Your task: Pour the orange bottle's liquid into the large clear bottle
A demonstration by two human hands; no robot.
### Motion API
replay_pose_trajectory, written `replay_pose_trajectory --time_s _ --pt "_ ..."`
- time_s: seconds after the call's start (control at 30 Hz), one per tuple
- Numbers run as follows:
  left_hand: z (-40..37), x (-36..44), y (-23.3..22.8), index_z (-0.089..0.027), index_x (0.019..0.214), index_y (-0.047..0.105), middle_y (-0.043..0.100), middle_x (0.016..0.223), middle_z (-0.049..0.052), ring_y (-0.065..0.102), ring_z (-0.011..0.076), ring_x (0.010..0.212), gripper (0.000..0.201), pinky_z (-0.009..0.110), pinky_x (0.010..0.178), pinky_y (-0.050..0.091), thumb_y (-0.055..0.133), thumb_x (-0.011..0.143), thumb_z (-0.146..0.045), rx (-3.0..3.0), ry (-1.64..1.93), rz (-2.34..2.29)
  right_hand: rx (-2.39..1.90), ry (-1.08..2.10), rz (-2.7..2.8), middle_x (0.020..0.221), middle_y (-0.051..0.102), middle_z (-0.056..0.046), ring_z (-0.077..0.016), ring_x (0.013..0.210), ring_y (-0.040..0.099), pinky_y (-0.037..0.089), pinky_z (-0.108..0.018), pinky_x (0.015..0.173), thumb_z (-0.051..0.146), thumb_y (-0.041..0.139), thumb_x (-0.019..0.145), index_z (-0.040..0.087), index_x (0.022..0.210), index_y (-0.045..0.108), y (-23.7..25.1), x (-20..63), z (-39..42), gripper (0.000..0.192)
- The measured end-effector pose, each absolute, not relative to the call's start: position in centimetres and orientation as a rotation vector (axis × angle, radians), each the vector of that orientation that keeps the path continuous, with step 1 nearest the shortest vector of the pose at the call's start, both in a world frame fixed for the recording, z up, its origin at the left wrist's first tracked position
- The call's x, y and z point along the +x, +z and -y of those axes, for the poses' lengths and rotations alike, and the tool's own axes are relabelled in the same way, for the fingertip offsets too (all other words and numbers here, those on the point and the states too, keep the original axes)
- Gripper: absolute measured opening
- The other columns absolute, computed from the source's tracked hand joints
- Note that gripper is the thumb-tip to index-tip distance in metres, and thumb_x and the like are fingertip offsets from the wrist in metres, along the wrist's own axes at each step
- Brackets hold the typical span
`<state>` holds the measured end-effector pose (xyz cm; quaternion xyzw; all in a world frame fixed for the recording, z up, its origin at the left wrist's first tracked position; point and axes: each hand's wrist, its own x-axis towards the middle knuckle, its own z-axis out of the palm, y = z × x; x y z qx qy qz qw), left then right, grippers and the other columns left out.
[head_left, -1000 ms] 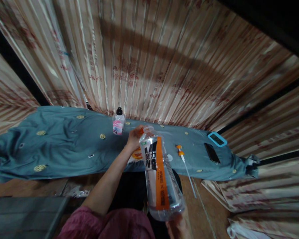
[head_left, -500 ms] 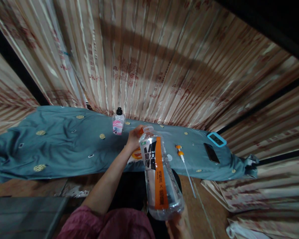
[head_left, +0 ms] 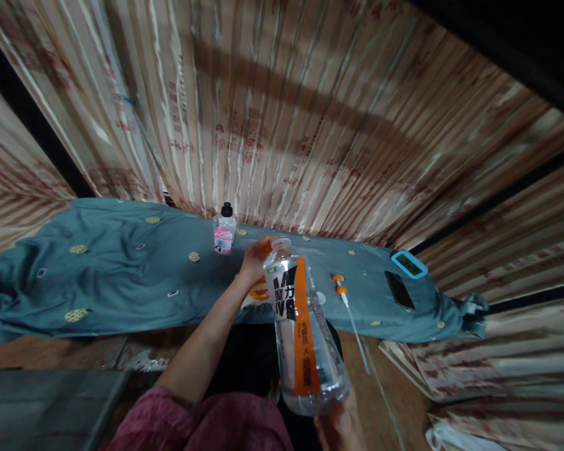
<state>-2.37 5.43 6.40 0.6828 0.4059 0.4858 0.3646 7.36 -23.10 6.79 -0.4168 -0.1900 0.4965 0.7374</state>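
A large clear plastic drink bottle [head_left: 305, 338] with an orange and silver label is tilted in front of me, its uncapped mouth away from me and its base close. My right hand [head_left: 338, 426] is closed under the base. My left hand [head_left: 255, 260] is closed at the neck, its fingertips partly hidden behind the bottle. Below my left wrist, an orange and white printed item [head_left: 258, 291] shows only in part. A pump dispenser head [head_left: 341, 289] with an orange collar and long white tube lies to the right, the tube reaching past the table's front edge.
A small clear bottle [head_left: 224, 238] with a black cap and pink label stands toward the back. A blue-framed digital clock [head_left: 408, 264] and a dark phone [head_left: 399, 289] lie at the right. A green patterned cloth [head_left: 122, 269] covers the table; striped curtains [head_left: 272, 125] hang behind.
The drink bottle and both hands keep almost the same pose. The whole view has shifted very slightly.
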Motion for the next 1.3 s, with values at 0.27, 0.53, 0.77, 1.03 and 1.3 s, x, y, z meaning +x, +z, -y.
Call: replay_pose_trajectory --time_s 0.27,0.53,0.77,1.03,1.3 --pt "-5.4 -2.4 6.6 -0.021 0.086 0.07 0.078 0.084 0.005 0.073 0.0253 0.085 0.02 0.034 0.08 0.056 0.067 0.085 -0.041 1.74 1.239 -1.057 -0.887 1.086 0.454 0.122 0.083 0.001 -0.0269 0.117 0.077 0.061 -0.033 0.098 0.054 0.093 0.072 0.038 0.127 0.077 5.5 7.7 23.2 0.059" --pt "-5.5 -2.5 6.4 -0.022 0.084 0.071 0.079 0.083 0.005 0.073 0.0254 0.084 0.024 0.033 0.076 0.056 0.069 0.083 -0.046 1.767 1.274 -1.038 -0.909 1.108 0.478 0.114 0.085 0.003 -0.0256 0.117 0.077 0.061 -0.031 0.098 0.057 0.093 0.073 0.04 0.125 0.077 5.8 7.8 23.3 0.057" --pt "-5.6 -2.5 6.4 -0.02 0.085 0.07 0.078 0.084 0.005 0.073 0.0248 0.083 0.027 0.033 0.077 0.056 0.068 0.084 -0.047 1.78 1.264 -1.029 -0.907 1.082 0.419 0.116 0.085 0.006 -0.0224 0.118 0.076 0.057 -0.027 0.103 0.052 0.096 0.07 0.043 0.125 0.077 5.4 7.7 23.5 0.059" --pt "-5.5 -2.5 6.5 -0.02 0.086 0.07 0.078 0.084 0.004 0.073 0.025 0.086 0.025 0.035 0.08 0.057 0.069 0.084 -0.045 1.808 1.239 -1.06 -0.936 1.094 0.411 0.118 0.084 0.007 -0.0229 0.118 0.076 0.056 -0.027 0.103 0.056 0.096 0.067 0.045 0.122 0.078 6.0 7.5 23.3 0.059" --pt "-5.5 -2.6 6.5 -0.02 0.09 0.072 0.08 0.091 0.006 0.075 0.0256 0.088 0.025 0.034 0.08 0.056 0.069 0.085 -0.044 1.822 1.227 -1.067 -0.912 1.088 0.433 0.118 0.084 0.007 -0.0206 0.115 0.077 0.059 -0.023 0.097 0.052 0.096 0.07 0.044 0.124 0.078 6.3 7.5 23.2 0.057"
